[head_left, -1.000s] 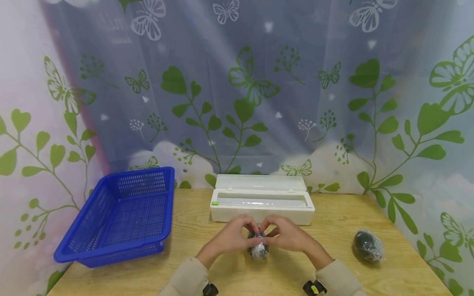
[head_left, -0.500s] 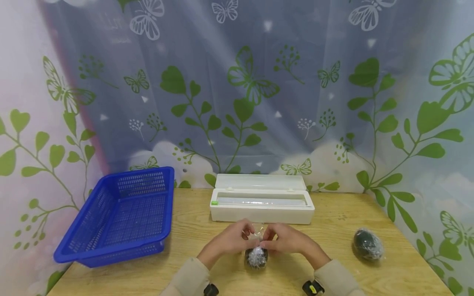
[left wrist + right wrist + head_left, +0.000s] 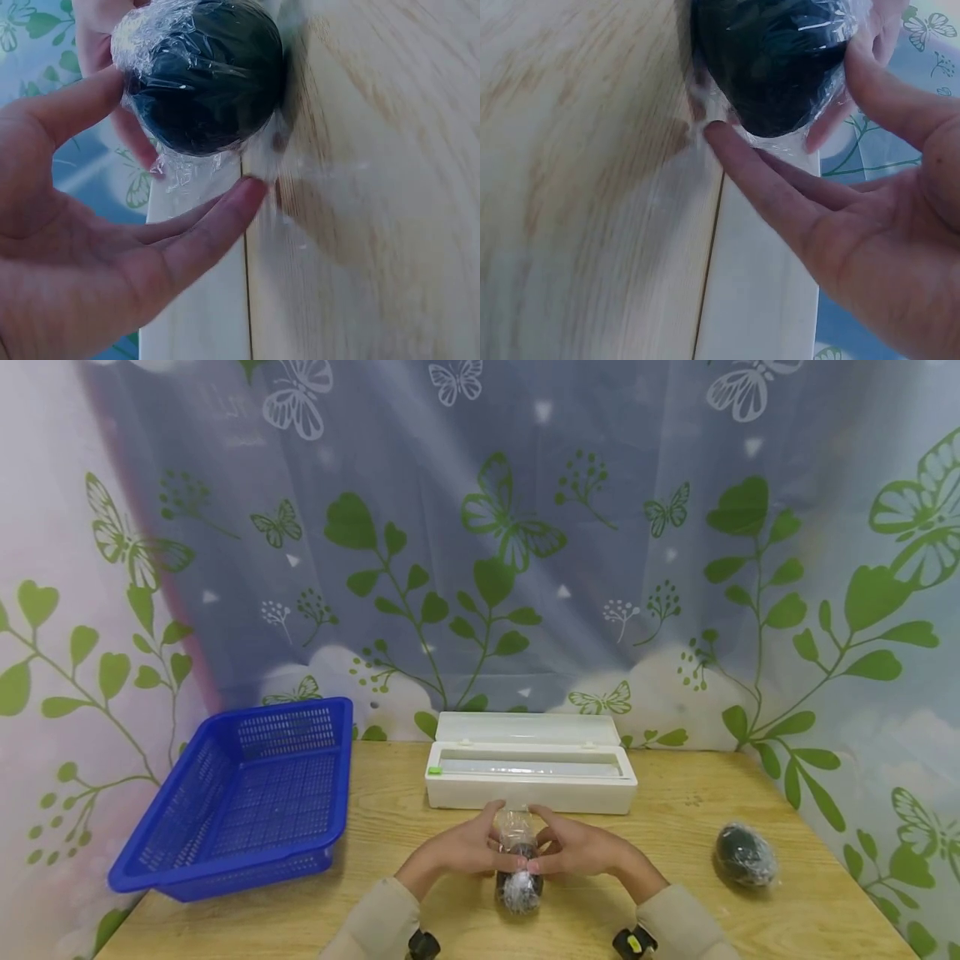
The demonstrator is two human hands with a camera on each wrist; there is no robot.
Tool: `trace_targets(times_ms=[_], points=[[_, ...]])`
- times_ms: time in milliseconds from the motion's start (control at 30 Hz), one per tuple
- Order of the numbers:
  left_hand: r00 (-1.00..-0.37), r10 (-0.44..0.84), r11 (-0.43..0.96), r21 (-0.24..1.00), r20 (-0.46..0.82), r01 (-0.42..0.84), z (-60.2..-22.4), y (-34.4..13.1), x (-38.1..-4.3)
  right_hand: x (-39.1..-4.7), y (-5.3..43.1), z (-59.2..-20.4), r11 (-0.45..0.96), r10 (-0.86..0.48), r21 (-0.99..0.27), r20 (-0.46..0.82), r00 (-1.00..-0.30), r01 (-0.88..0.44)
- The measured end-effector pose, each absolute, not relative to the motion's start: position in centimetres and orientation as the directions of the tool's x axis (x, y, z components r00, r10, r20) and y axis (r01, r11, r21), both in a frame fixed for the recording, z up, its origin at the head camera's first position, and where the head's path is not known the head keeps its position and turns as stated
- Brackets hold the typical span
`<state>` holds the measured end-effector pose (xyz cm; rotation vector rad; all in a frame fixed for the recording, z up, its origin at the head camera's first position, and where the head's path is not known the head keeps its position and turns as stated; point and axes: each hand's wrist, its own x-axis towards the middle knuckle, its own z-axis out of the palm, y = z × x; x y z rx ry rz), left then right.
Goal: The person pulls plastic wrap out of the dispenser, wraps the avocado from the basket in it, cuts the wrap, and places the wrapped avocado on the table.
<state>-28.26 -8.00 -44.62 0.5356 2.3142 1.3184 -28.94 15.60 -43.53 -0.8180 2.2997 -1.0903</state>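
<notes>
A dark green, rounded object, egg-like in shape and wrapped in crinkled clear cling film, sits on the table between both hands. My left hand has its thumb on the film at the object's top, its fingers reaching along the far side. From the other side my right hand mirrors this, thumb tips nearly meeting. A loose tail of cling film sticks up beyond the object, between the hands. In the left wrist view the dark object shows smooth skin under the wrap; fingertips are at the film's edge near the tabletop.
Behind the hands stands a white cling film dispenser, lid raised, a roll inside. A blue perforated basket is at left. Another film-wrapped dark green object lies at right. A patterned curtain hangs behind the wooden table.
The hands have moved from pinching gathered film over the object to spreading apart, thumbs on its top. The object has come nearer the person, and the film tail now shows.
</notes>
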Motion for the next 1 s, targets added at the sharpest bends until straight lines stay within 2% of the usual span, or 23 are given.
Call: trace_targets(times_ms=[333,600,767,1000], points=[[-0.865,0.502,0.347,0.923,-0.031,0.168,-44.58,-7.92,-28.47,-28.88,15.3,-43.72,0.392,-0.664,-0.856,-0.009,-0.748,-0.337],[-0.879,0.476,0.339,0.915,0.033,0.217,-44.61,-7.77,-28.82,-29.08,15.05,-44.07,0.379,-0.616,-0.867,0.025,-0.788,-0.324],[-0.86,0.509,0.35,0.904,0.038,0.247,-44.49,-7.88,-28.91,-29.12,15.01,-44.08,0.372,-0.612,-0.859,0.058,-0.789,-0.352],[-0.817,0.568,0.369,0.856,0.101,0.362,-44.58,-8.01,-29.19,-29.22,14.9,-44.07,0.376,-0.595,-0.838,0.108,-0.796,-0.395]])
